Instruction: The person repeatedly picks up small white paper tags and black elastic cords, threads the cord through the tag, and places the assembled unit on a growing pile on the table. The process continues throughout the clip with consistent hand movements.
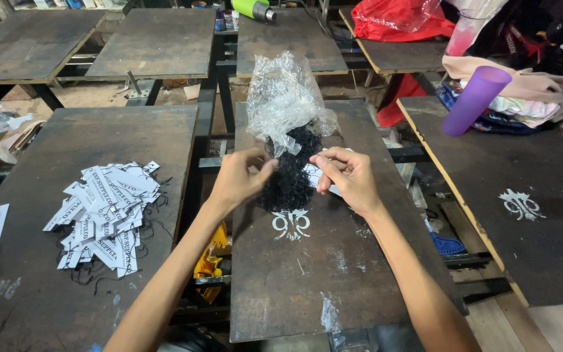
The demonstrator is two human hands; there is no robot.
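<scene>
A crumpled clear plastic bag (pixel 285 98) stands on the dark narrow board (pixel 307 274) in front of me, with a bundle of black strings (pixel 291 179) spilling out of its lower end. My left hand (pixel 239 179) pinches the strings and the bag's edge from the left. My right hand (pixel 350 177) has its fingers curled just right of the bundle, pinching at what looks like a thin string and a white tag; the grip is partly hidden. A white emblem (pixel 290 225) is printed on the board just below the bundle.
A heap of white paper tags (pixel 105 212) with black strings lies on the left board (pixel 47 274). A purple cylinder (pixel 474 99) leans on folded cloth at the right. A red plastic bag (pixel 395 19) sits far back. Gaps separate the boards.
</scene>
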